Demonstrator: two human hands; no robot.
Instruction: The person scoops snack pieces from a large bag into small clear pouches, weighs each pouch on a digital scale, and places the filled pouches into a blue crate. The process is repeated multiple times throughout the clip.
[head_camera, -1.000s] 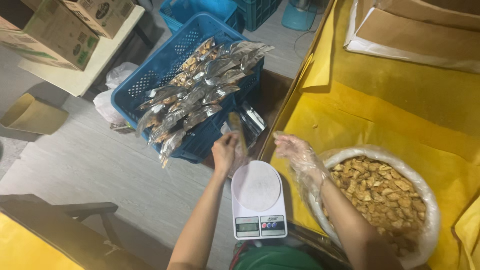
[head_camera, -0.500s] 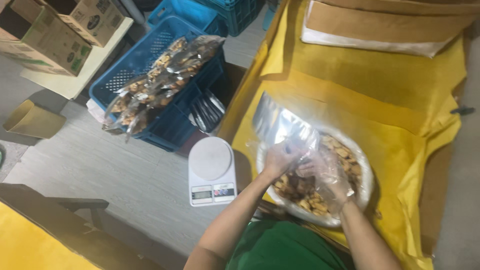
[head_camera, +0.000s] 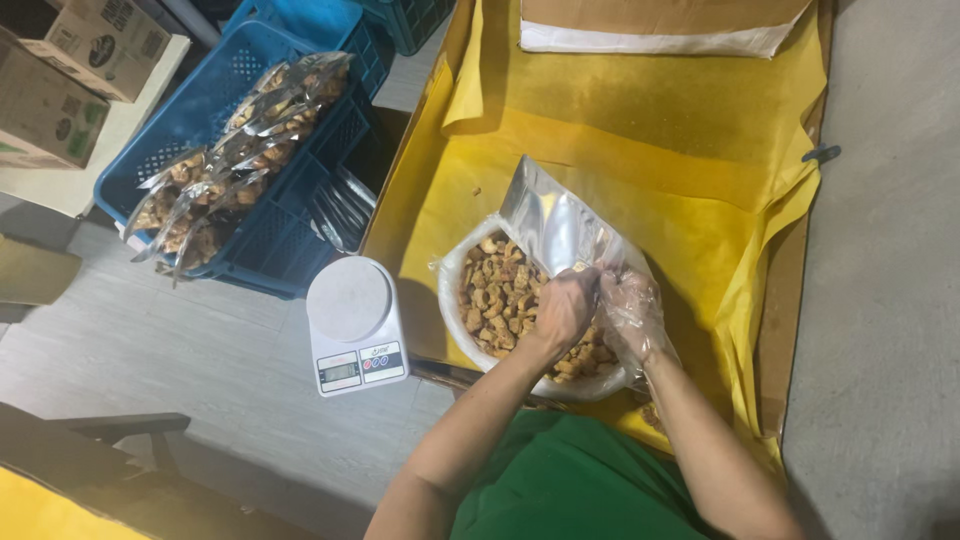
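Your left hand (head_camera: 565, 305) pinches the edge of a silver foil pouch (head_camera: 555, 228) in a closed grip, holding it over the bowl of brown snack pieces (head_camera: 500, 295), while your right hand (head_camera: 632, 312), in a clear plastic glove, curls around the pouch's other side. The bowl sits on the yellow-covered bench (head_camera: 620, 130). A white kitchen scale (head_camera: 355, 322) stands just left of the bowl, and beyond it a blue crate (head_camera: 215, 90) holds filled pouches (head_camera: 235, 150).

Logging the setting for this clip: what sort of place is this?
Probably a small food-packing workspace. A bowl of fried snack pieces sits on a yellow cloth, a digital kitchen scale stands beside it, and a blue crate holds filled foil pouches.
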